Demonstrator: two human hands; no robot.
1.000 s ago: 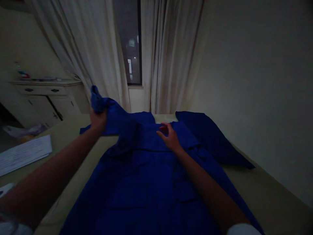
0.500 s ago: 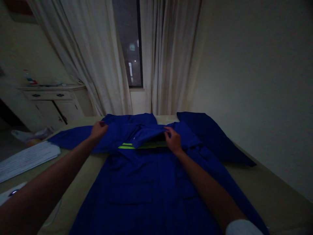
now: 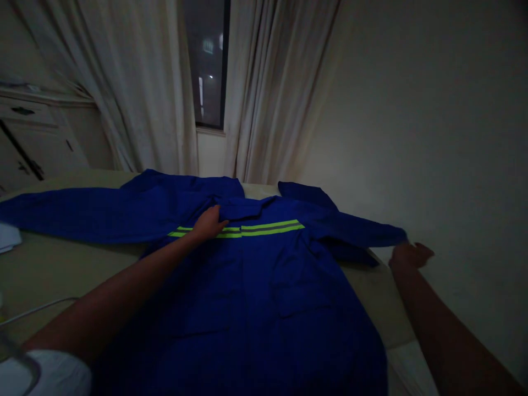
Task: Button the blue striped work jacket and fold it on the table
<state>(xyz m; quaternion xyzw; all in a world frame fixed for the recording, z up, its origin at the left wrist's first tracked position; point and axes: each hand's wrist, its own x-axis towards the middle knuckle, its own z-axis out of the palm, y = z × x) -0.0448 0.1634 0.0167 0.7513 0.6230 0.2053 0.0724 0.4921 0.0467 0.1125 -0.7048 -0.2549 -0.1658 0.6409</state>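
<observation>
A blue work jacket (image 3: 243, 275) with a yellow-green reflective stripe (image 3: 268, 227) lies spread on a beige bed (image 3: 49, 269), both sleeves stretched out sideways. My left hand (image 3: 209, 223) rests on the chest of the jacket at the stripe's left end, holding nothing visible. Just past the right sleeve's cuff (image 3: 388, 236), my right hand (image 3: 410, 254) hangs with fingers apart, beside the cuff and not gripping it. The lower jacket runs out of view at the bottom.
A dark blue pillow (image 3: 305, 192) lies mostly under the jacket at the head of the bed. A beige wall (image 3: 454, 137) rises along the right side. Curtains and a dark window (image 3: 206, 60) stand behind, with a white cabinet (image 3: 37, 126) at the left.
Both sleeves now lie spread wide and the whole stripe shows. My right hand has moved far right to the cuff, my left hand inward to the chest, and the view has shifted.
</observation>
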